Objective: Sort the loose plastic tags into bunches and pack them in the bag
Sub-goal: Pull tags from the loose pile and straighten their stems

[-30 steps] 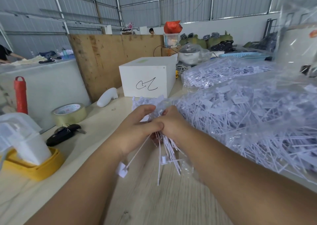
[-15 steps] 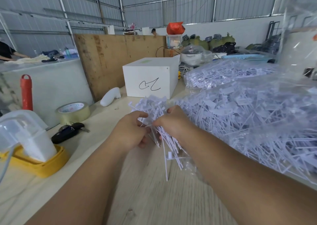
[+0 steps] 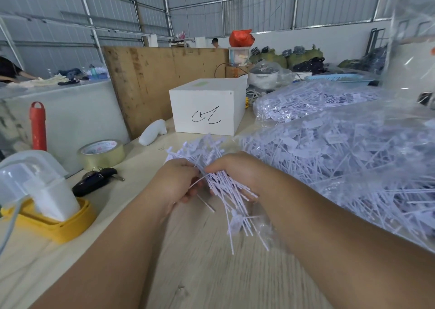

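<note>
Both hands hold one bunch of white plastic tags over the pale wooden tabletop (image 3: 202, 268).

Head view: right hand (image 3: 237, 172) curled round the bunch of thin white plastic tags (image 3: 221, 186), flat heads fanned up and away, stems splayed down toward the camera. Left hand (image 3: 176, 181) touches the bunch's left side, fingers curled, seems to pinch a single bent stem, blur makes that hard to confirm. Just right of the hands, large clear plastic bag of loose white tags (image 3: 341, 158) lies on the tabletop; second clear bag of tags (image 3: 313, 101) behind it. White cardboard box with black scribble (image 3: 207, 108) at the back centre. Left side: roll of tan packing tape (image 3: 102, 152), black car key fob (image 3: 94, 181), yellow tray with white plastic device (image 3: 54, 221), red cylindrical bottle (image 3: 38, 126).
</note>
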Demonstrator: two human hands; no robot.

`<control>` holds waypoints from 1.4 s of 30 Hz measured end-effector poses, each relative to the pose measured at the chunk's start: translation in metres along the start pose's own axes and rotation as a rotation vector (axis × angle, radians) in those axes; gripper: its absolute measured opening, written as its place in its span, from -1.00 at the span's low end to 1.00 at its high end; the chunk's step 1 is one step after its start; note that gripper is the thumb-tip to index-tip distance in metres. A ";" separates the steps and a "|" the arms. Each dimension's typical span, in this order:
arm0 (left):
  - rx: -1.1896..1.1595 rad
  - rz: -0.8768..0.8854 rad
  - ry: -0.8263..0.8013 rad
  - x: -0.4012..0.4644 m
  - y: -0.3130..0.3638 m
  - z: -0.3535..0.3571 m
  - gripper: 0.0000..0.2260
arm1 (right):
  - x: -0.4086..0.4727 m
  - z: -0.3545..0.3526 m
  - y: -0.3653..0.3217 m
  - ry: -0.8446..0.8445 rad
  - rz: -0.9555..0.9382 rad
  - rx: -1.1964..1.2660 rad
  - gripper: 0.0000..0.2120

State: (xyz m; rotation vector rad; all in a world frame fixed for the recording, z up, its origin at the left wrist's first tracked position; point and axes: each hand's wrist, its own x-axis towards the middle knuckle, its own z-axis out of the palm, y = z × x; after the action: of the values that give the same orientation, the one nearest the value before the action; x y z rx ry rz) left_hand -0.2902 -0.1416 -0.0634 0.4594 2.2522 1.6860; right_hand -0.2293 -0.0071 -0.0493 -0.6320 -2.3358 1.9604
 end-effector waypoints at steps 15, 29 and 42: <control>0.104 0.133 0.046 -0.002 0.004 0.012 -0.82 | -0.008 -0.011 0.001 0.119 -0.066 -0.118 -0.68; 0.403 0.284 0.151 -0.018 0.015 0.017 -0.65 | -0.051 -0.042 -0.019 0.479 -0.534 -0.208 -0.83; 0.130 0.459 -0.205 -0.056 0.036 0.064 -0.75 | -0.070 -0.022 -0.020 0.336 -0.445 0.009 -0.71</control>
State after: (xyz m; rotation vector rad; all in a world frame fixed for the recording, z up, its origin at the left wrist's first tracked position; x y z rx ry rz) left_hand -0.2101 -0.0999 -0.0438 1.1991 2.2258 1.5947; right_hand -0.1649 -0.0111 -0.0094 -0.3620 -2.0426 1.5351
